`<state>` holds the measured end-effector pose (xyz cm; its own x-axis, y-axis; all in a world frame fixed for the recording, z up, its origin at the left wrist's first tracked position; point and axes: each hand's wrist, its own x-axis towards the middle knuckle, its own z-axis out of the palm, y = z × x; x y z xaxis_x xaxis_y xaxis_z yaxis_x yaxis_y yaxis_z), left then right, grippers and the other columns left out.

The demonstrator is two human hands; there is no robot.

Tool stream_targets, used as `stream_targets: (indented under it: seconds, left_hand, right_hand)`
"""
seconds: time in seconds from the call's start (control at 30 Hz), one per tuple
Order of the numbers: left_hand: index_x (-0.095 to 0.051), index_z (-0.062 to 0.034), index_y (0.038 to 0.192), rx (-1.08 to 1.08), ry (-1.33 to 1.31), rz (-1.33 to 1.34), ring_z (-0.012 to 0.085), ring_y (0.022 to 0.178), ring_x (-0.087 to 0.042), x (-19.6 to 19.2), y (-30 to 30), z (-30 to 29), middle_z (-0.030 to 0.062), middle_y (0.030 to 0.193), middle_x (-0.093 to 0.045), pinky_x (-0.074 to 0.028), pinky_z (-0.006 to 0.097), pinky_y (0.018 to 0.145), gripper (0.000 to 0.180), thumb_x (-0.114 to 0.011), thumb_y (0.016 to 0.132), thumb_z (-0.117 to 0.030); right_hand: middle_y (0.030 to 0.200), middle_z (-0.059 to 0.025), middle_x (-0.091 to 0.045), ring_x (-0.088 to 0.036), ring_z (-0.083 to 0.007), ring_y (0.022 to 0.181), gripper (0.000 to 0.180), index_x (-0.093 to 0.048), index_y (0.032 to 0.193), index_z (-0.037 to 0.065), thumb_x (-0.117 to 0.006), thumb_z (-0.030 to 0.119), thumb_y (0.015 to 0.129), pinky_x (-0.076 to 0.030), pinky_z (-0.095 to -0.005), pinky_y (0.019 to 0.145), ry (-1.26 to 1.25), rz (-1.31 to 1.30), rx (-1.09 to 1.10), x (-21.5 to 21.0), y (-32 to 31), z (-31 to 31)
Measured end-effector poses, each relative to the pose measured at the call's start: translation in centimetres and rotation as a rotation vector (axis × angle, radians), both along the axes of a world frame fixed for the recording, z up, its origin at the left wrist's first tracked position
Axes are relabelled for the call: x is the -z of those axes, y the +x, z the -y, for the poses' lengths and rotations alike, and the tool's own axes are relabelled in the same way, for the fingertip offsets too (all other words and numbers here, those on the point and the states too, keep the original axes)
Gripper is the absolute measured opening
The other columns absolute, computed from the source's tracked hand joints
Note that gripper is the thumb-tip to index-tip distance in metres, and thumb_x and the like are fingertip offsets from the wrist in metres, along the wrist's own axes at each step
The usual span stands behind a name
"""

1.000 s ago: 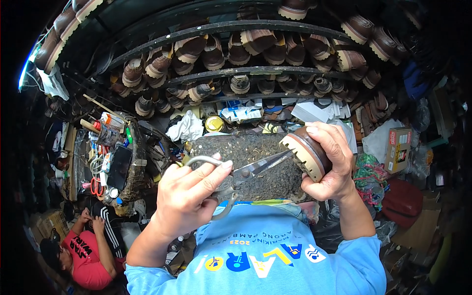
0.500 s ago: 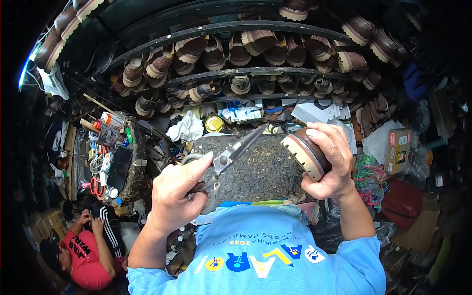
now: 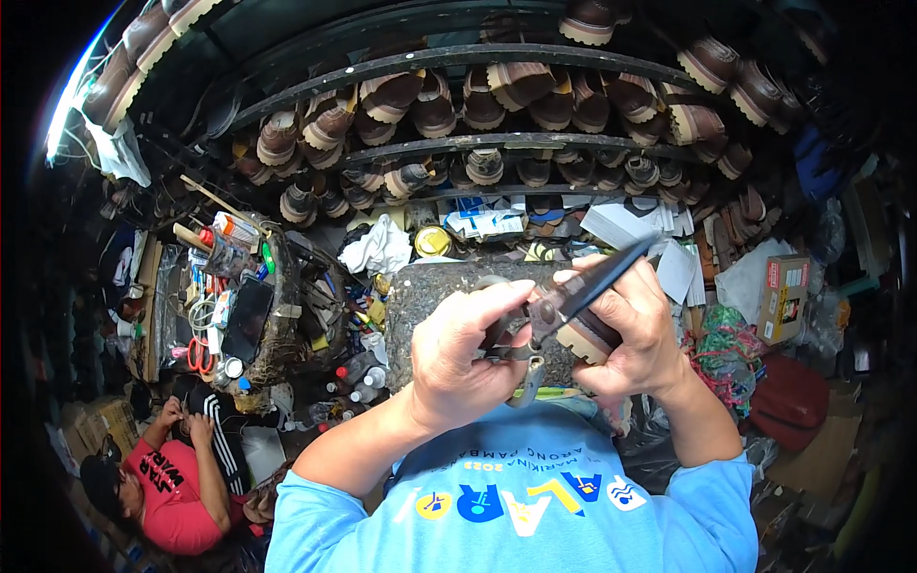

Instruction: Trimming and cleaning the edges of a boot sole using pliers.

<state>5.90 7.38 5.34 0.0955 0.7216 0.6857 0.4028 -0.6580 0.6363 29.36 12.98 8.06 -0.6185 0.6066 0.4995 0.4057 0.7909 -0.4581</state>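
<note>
Speckled work slab (image 3: pixel 430 291), shoe-filled curved shelves (image 3: pixel 497 105), cluttered workshop

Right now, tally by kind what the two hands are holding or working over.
Scissors: 1, in the left hand
Shoe sole: 1, in the right hand
Speckled work slab: 1, beneath both hands
Total: 3

left hand (image 3: pixel 468 358) – grips scissors (image 3: pixel 564 298) | right hand (image 3: pixel 626 339) – holds shoe sole (image 3: pixel 585 339) | over stone slab (image 3: pixel 430 306)
</note>
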Motion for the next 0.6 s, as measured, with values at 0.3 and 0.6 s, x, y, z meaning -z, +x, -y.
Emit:
stream_targets:
  seconds: [0.3,0.6]
  left_hand:
    - [-0.051,0.0034,0.14,-0.008,-0.374,0.288,0.0121,0.084,-0.073,-1.8,-0.5,0.4,0.011,0.107,-0.073,-0.058,0.024,0.072,0.061,-0.079,0.086,0.005]
    - [-0.059,0.0042,0.146,0.012,-0.514,-0.007,0.0151,0.105,-0.073,-1.4,-4.6,1.6,0.0155,0.122,-0.076,-0.056,0.027,0.092,0.067,-0.079,0.081,0.004]
  right_hand:
    - [0.123,-0.0174,-0.066,-0.063,-0.0382,0.104,0.084,-0.073,0.129,0.02,-0.084,0.024,0.046,-0.05,-0.049,0.093,0.143,0.051,0.057,-0.2,-0.6,0.3]
    - [0.12,-0.0183,-0.068,-0.065,-0.0387,0.102,0.078,-0.071,0.124,0.008,-0.077,0.019,0.047,-0.052,-0.0481,0.091,0.122,-0.133,0.032,0.6,0.6,-1.0]
